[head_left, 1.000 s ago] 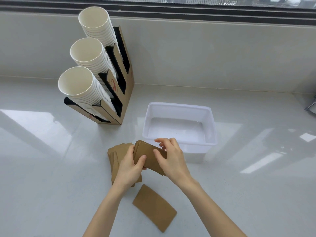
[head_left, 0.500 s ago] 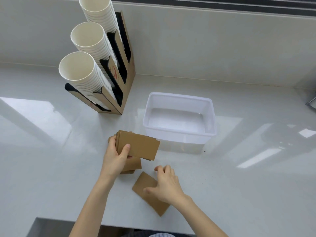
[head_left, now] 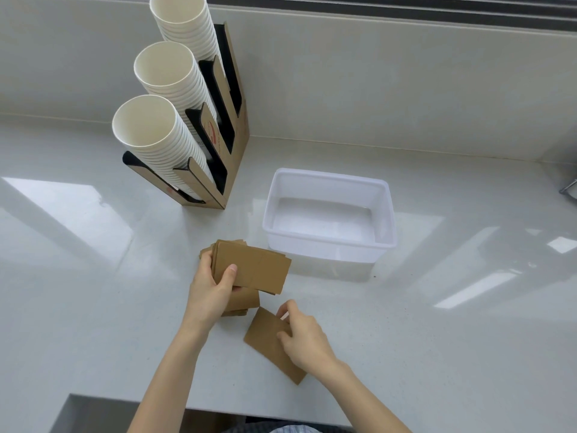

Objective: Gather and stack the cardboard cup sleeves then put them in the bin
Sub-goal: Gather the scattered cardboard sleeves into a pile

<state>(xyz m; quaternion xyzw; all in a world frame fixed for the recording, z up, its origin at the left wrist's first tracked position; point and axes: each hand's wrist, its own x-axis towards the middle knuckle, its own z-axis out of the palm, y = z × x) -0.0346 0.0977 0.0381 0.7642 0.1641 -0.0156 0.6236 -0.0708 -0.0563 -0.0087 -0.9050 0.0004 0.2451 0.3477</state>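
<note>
1. The white counter (head_left: 437, 323) in front of you carries everything, with its near edge cut off at the bottom of the view and a pale wall rising behind it.
2. The cup holder (head_left: 229, 157) of brown cardboard stands at the far left of the counter, and three tilted stacks of white paper cups (head_left: 162, 145) lean out of it towards you.
3. The white plastic bin (head_left: 385, 214) sits to the right of the holder and apart from it, open side up, with nothing inside that shows.
4. Your left hand (head_left: 212, 292) has its grip clenched on a stack of cup sleeves (head_left: 259, 270), thumb pressed on the top face, fingers underneath. The stack is raised just in front of the bin's near left corner, its long side roughly level.
5. A few more sleeves (head_left: 246, 300) lie flat on the counter under that hand, partly covered by it and by the held stack.
6. Your right hand (head_left: 307, 339) rests on a single sleeve (head_left: 265, 335) that lies flat and slanted on the counter, nearer to you than the stack. The fingertips curl at its far right edge and the thumb lies on its face; you cannot tell whether the grip has closed on it or only touches it.
</note>
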